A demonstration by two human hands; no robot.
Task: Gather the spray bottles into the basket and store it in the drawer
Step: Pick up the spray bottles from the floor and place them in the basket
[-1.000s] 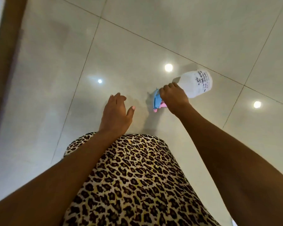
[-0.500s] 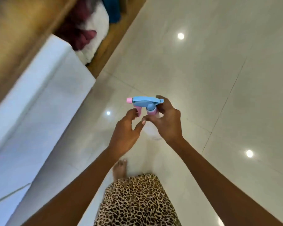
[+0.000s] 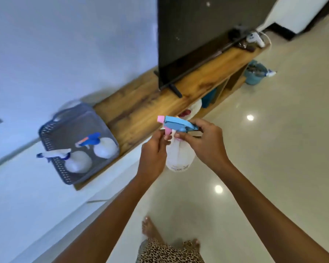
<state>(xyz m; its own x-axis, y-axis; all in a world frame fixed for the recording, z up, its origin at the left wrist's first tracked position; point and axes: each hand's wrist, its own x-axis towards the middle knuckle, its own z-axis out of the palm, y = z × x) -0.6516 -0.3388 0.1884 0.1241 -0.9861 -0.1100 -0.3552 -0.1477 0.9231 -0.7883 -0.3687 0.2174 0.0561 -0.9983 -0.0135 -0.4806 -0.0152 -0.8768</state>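
Note:
A clear spray bottle [image 3: 179, 158] with a blue and pink trigger head hangs upright in front of me. My right hand [image 3: 203, 143] grips its neck just under the head. My left hand [image 3: 153, 152] touches the bottle's left side and the pink trigger. A grey mesh basket [image 3: 51, 133] stands on the left end of a wooden TV stand [image 3: 141, 109]. Inside it stand two white spray bottles, one with a blue head [image 3: 104, 148] and one with a white and blue head [image 3: 77, 161]. No drawer shows clearly.
A dark TV [image 3: 194, 35] stands on the wooden stand against a pale wall. Open shelves below hold cloths. A blue bucket [image 3: 254, 73] sits on the glossy tiled floor at the stand's far end. My bare feet [image 3: 150, 228] are on the tiles.
I have stood up from the floor with the bottle, raising it from lying on the tiles to upright in both hands. The view swung up to the stand and basket.

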